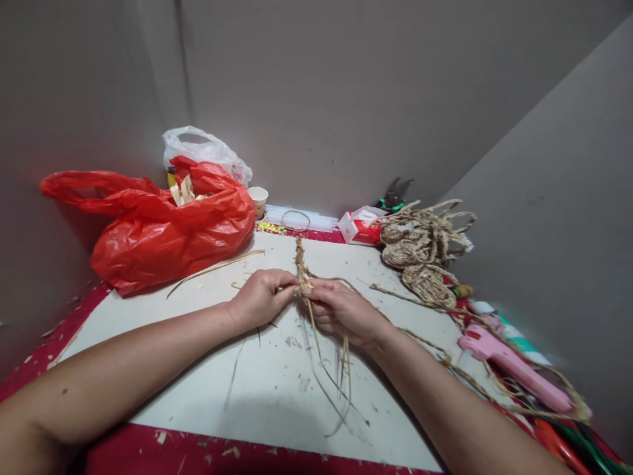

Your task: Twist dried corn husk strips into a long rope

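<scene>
- My left hand (260,298) and right hand (341,310) both pinch the straw braid (300,258) at mid-board (198,369)
- Loose strands (341,382) trail toward me
- I'd hold tension even, crossing tight

Home craft corner, glue gun (514,369), straw coils (420,254), plastic bags (163,224)

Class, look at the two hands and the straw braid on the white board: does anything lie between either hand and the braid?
Nothing visible does. The left hand and right hand both pinch the straw braid directly at its lower end, where loose strands hang toward the person over the white board.
</scene>
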`<state>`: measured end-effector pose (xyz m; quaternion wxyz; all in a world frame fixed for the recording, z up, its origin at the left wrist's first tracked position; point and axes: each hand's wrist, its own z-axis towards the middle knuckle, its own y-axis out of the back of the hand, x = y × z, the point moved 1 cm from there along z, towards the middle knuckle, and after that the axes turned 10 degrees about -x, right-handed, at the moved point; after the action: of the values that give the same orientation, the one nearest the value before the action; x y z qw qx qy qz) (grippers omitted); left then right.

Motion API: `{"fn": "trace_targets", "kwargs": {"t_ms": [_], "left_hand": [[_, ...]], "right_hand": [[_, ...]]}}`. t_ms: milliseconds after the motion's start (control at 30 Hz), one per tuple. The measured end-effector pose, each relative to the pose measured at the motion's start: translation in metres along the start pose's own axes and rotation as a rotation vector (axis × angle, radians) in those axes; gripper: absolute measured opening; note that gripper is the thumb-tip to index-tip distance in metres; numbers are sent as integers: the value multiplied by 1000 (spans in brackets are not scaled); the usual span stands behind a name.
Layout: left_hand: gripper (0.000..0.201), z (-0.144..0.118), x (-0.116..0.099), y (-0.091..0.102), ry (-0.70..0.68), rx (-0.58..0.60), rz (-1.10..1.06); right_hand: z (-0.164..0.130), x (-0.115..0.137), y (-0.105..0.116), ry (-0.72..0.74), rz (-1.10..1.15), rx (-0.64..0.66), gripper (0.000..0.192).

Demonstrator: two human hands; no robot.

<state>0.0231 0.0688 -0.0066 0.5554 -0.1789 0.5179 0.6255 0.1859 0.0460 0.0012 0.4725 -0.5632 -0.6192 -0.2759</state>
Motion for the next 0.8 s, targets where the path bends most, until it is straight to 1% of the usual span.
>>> {"fn": "trace_targets", "kwargs": {"t_ms": [67, 133, 233, 333, 433, 533, 633, 700, 800], "left_hand": [[18, -1, 2, 0, -70, 12, 99], [20, -1, 2, 0, -109, 8, 154], [20, -2, 0, -3, -90, -1, 148], [19, -1, -3, -5, 42, 3, -19], [17, 1, -4, -7, 201, 22, -210], [16, 3, -2, -9, 366, 61, -361], [15, 3, 0, -10, 521, 129, -458], [15, 3, 0, -9, 576, 173, -486], [16, 3, -1, -8, 592, 176, -475]], "right_hand": [[0, 0, 0, -2, -18, 3, 30], [0, 0, -1, 7, -30, 11, 31], [-1, -1, -2, 25, -32, 24, 33], [0, -3, -2, 62, -72, 10, 33], [2, -4, 0, 155, -231, -36, 32], [2, -2, 1, 348, -514, -124, 27], [1, 0, 0, 541, -781, -226, 23], [-1, 0, -1, 607, -933, -278, 22], [-5, -1, -3, 628, -1150, -348, 22]]}}
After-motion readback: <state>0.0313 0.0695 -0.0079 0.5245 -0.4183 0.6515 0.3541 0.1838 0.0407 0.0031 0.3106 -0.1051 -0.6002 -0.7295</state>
